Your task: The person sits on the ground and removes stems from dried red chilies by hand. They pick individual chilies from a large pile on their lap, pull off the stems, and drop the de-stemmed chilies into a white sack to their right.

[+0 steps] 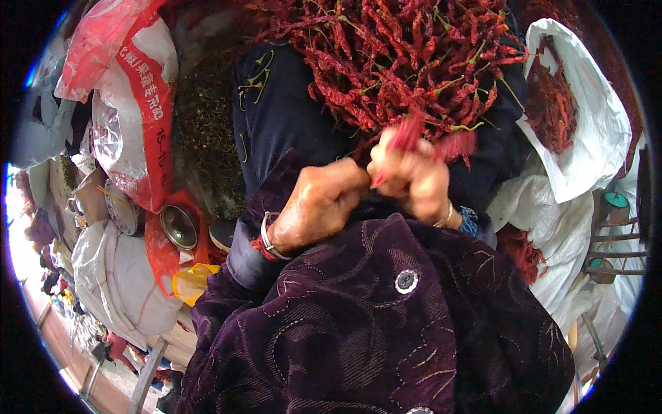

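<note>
In front of my lap lies a large heap of dried red chili peppers point(403, 62), wrinkled, many with pale green stems. My right hand point(414, 171), blurred, is closed around a few red chilies point(408, 132) that stick out past the fingers. Close beside it, my left hand point(323, 199) has its fingers curled in. Its fingertips are turned away, so whether it pinches anything is hidden. Several loose chili stems point(256, 80) lie on the dark trouser leg point(279, 114) to the left.
At right stands an open white woven sack point(595, 124) with red chilies inside. Stem litter point(207, 124) covers the ground at left. Beyond it are a red-and-white printed bag point(137, 114), a metal lid or bowl point(179, 226) on red plastic, and a patterned bowl point(121, 207) with chopsticks.
</note>
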Tool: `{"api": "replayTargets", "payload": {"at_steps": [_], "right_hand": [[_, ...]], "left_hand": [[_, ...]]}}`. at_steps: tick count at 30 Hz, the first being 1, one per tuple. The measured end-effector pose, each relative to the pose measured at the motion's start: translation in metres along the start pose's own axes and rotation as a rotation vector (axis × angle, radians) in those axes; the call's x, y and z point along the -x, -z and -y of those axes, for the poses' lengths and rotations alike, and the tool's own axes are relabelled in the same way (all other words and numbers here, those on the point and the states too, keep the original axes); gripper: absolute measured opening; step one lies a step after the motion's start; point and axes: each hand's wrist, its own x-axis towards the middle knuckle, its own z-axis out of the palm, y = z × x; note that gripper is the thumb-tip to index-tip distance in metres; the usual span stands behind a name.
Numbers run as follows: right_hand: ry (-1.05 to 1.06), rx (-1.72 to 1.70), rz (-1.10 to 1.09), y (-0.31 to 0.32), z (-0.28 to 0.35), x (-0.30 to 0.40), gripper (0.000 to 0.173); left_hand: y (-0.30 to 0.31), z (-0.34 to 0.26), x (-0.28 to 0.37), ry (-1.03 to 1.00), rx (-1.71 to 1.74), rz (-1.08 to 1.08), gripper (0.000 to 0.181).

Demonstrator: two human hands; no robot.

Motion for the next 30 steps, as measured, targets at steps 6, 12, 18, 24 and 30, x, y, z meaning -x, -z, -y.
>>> {"api": "replayTargets", "payload": {"at_steps": [6,12,18,24,30], "right_hand": [[-0.312,-0.372,-0.004,0.001,0.002,-0.005,0.025],[-0.236,-0.350,-0.086,0.026,-0.002,0.001,0.020],[-0.179,-0.281,-0.042,0.025,0.000,0.001,0.008],[-0.317,-0.336,-0.164,0.028,0.001,0.017,0.011],[-0.001,0.460,-0.065,0.019,-0.014,0.008,0.014]], "left_hand": [[0.027,0.000,0.013,0.072,0.116,-0.032,0.013],[0.094,0.031,0.007,0.088,-1.021,-0.488,0.026],[0.031,0.012,-0.045,-0.123,-0.687,-0.326,0.028],[0.005,0.051,-0.067,-0.081,-0.842,-0.208,0.013],[-0.003,0.005,-0.038,-0.377,-0.391,-0.316,0.025]]}}
